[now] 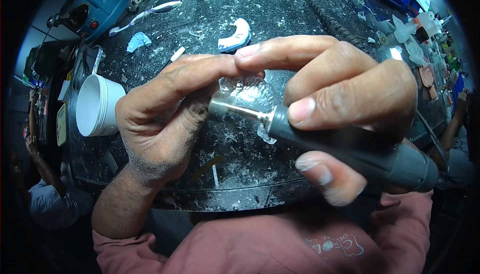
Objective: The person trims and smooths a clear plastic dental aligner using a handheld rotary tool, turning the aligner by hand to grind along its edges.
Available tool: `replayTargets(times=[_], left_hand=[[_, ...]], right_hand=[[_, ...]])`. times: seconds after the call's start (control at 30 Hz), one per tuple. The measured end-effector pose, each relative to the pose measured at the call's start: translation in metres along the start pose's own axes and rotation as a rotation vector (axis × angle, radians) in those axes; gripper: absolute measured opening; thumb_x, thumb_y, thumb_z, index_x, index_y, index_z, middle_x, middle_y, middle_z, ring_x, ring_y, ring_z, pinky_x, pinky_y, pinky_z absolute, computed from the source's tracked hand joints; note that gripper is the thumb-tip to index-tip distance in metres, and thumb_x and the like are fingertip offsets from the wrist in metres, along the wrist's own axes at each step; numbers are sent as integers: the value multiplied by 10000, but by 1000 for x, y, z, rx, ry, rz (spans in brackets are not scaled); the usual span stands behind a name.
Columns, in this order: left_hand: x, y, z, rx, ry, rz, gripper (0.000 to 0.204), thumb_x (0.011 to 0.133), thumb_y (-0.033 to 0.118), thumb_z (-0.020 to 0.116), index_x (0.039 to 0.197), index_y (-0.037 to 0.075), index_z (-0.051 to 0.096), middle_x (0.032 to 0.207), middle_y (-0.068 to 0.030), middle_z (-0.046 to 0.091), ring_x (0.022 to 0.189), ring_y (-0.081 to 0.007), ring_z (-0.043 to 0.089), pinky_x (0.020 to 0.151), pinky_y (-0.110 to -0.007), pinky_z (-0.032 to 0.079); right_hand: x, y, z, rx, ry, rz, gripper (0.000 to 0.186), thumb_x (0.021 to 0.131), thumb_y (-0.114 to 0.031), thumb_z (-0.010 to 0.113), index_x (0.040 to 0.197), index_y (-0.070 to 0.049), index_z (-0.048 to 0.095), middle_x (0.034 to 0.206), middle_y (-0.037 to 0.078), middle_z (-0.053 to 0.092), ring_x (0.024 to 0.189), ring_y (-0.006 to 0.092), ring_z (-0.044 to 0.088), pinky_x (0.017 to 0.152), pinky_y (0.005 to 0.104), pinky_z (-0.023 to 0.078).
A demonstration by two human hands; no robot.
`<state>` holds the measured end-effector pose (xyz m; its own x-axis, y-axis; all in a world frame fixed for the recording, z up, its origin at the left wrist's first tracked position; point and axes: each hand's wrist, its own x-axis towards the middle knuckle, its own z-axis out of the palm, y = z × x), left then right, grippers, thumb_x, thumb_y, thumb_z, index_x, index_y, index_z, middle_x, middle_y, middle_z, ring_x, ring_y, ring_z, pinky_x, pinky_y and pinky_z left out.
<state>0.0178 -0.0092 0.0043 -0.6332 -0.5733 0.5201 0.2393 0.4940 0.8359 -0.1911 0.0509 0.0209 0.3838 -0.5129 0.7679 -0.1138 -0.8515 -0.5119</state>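
- While the right hand (350,84) is closing its fingers around one black handpiece (357,155), the left hand (162,96) is pinching one clear piece (250,90).
- One white tub (111,109) is standing nearby.

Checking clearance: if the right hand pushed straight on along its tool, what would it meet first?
Likely the left hand, at its thumb beyond the tool tip; depth is unclear, so the clear piece might come first.

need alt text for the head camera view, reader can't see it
A person's right hand holds a black rotary tool, its tip beside a clear piece in the left hand. A white tub stands on the dust-speckled black table.
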Motion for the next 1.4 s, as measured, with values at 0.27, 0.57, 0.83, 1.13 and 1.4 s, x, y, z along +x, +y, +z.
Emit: replayTargets(times=[0.27, 0.57, 0.83, 1.13, 1.4], left_hand=[[5, -2, -2, 202, 1, 92, 321, 856, 184, 577, 1087, -39, 592, 1017, -131, 560, 924, -158, 520, 839, -295, 409], [5, 6, 26, -243, 144, -104, 338, 849, 126, 580, 1114, -77, 533, 1114, -168, 560, 1032, -194, 541, 926, -321, 409], [2, 14, 25, -279, 237, -208, 328, 828, 116, 624, 1085, -72, 545, 1008, -160, 612, 903, -196, 607, 828, -313, 477], [0, 13, 24, -304, 249, -198, 319, 847, 161, 617, 1083, -48, 568, 1028, -123, 619, 892, -151, 597, 822, -292, 471], [-2, 15, 20, -147, 296, -206, 359, 827, 174, 647, 1092, -54, 568, 1017, -108, 614, 879, -116, 572, 819, -253, 448]], right_hand=[[-9, 10, 12, 370, 332, 417, 284, 822, -38, 596, 1063, -41, 446, 798, 116, 588, 740, 160, 589, 685, 289, 493], [3, -11, 13, 292, 314, 593, 387, 747, 86, 624, 1053, -45, 428, 844, 85, 526, 752, 125, 587, 675, 244, 482], [8, -16, 9, -252, 355, 400, 570, 824, -420, 565, 1152, 41, 501, 954, 128, 531, 793, 166, 543, 766, 333, 488], [3, -10, 14, -122, 160, 16, 317, 776, -113, 649, 1011, -38, 450, 850, 160, 527, 904, 387, 587, 809, 493, 487], [0, 4, 16, -139, 182, -111, 312, 766, -145, 657, 988, -34, 468, 841, 149, 551, 879, 364, 604, 826, 492, 479]])
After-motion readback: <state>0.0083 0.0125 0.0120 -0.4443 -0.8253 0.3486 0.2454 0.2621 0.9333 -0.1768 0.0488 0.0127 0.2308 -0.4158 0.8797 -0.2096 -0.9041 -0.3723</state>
